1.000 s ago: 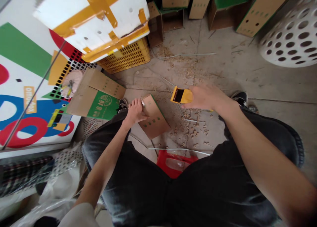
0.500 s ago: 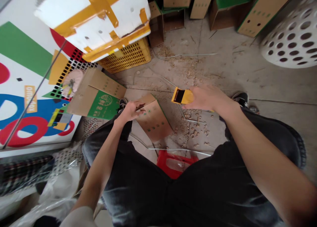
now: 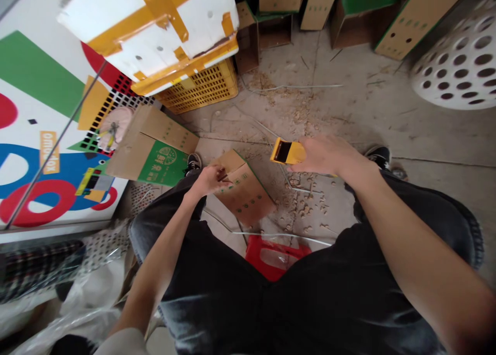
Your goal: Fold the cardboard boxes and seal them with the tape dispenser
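Note:
I sit on a red stool (image 3: pixel 271 254) with my knees apart. My left hand (image 3: pixel 207 180) is closed on the edge of a small brown cardboard box (image 3: pixel 246 192) with green dots, held tilted between my legs above the floor. My right hand (image 3: pixel 323 154) is closed around a yellow tool (image 3: pixel 287 152) with a dark opening, held just right of the box and a little above it. The tool and the box do not touch.
A second brown and green box (image 3: pixel 153 148) lies to the left. A yellow crate (image 3: pixel 199 89) under a white taped foam box (image 3: pixel 149 21) stands behind it. More cardboard boxes (image 3: pixel 349 6) line the back. A white perforated basket (image 3: pixel 459 60) is at right. Shavings litter the concrete floor (image 3: pixel 306 200).
My left hand has slid from the top of the box to pinch its upper edge, and the box has turned and shifted slightly to the right. The right hand has stayed nearly still.

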Motion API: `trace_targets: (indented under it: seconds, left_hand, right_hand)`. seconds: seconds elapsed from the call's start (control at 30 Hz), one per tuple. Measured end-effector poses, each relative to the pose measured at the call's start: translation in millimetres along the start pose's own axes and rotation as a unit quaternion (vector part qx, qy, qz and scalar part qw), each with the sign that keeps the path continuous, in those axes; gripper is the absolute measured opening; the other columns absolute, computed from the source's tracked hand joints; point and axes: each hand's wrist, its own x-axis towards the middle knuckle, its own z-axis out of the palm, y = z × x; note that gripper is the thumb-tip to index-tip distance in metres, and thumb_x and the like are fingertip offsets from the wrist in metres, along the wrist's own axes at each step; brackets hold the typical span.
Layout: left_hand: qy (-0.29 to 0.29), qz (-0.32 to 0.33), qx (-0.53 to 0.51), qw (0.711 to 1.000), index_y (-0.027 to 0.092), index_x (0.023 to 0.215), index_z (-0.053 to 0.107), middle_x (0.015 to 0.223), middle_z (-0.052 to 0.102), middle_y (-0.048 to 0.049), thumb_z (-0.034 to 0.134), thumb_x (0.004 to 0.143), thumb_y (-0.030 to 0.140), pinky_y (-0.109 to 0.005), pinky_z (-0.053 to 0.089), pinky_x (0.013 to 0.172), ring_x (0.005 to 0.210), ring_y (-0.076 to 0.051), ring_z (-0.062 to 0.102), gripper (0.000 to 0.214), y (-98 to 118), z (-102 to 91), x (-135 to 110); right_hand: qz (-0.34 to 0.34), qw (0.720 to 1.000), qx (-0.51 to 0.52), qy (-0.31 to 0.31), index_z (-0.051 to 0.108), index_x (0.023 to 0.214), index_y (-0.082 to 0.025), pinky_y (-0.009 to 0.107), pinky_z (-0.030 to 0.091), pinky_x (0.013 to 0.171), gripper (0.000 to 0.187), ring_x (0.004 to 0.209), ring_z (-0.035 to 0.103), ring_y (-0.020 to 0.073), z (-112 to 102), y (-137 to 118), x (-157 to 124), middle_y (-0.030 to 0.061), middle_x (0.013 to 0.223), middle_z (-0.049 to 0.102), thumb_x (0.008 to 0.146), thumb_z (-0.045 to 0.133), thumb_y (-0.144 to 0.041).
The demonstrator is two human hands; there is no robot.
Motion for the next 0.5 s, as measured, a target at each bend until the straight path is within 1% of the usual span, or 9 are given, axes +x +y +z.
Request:
trace_targets:
  seconds: [0.1, 0.27, 0.37, 0.5]
  left_hand:
    - [-0.012, 0.006, -0.014, 1.0, 0.016, 0.107, 0.071, 0.111, 0.072, -0.0109, 0.088, 0.064, 0.051, -0.034, 0.055, 0.085, 0.094, -0.025, 0.07, 0.059, 1.6, 3.8, 1.1]
    - [-0.009, 0.025, 0.015, 1.0, 0.017, 0.109, 0.071, 0.109, 0.073, -0.0106, 0.089, 0.062, 0.049, -0.037, 0.054, 0.092, 0.102, -0.028, 0.068, 0.059, 7.7, 5.1, 1.7]
    - [-0.011, 0.038, 0.025, 0.999, 0.016, 0.103, 0.072, 0.105, 0.074, -0.01, 0.087, 0.065, 0.048, -0.037, 0.053, 0.09, 0.099, -0.027, 0.069, 0.052, 9.9, 1.3, 1.6]
    - [-0.006, 0.044, 0.049, 0.998, 0.016, 0.086, 0.071, 0.09, 0.073, -0.008, 0.083, 0.072, 0.047, -0.034, 0.052, 0.083, 0.089, -0.025, 0.068, 0.036, 12.2, -3.7, 2.4]
  right_hand:
    - [-0.003, 1.0, -0.001, -0.008, 0.067, 0.113, -0.012, 0.037, 0.043, 0.065, 0.068, 0.088, 0.068, 0.0348, -2.7, -1.6, -2.0, 0.0238, 0.107, 0.071, 0.079, 0.061, -0.07]
    - [-0.006, 1.0, 0.006, -0.014, 0.067, 0.111, -0.013, 0.037, 0.042, 0.065, 0.065, 0.087, 0.068, 0.0345, -4.3, -2.7, -2.5, 0.0225, 0.105, 0.071, 0.079, 0.062, -0.069]
    - [-0.005, 1.0, 0.004, -0.014, 0.067, 0.111, -0.012, 0.036, 0.041, 0.064, 0.066, 0.086, 0.068, 0.0342, -4.1, -1.4, -1.6, 0.0233, 0.105, 0.071, 0.079, 0.061, -0.07]
    - [-0.005, 1.0, 0.006, -0.016, 0.067, 0.112, -0.012, 0.036, 0.041, 0.065, 0.066, 0.088, 0.068, 0.034, -4.8, -2.1, -2.2, 0.0234, 0.106, 0.071, 0.079, 0.063, -0.068]
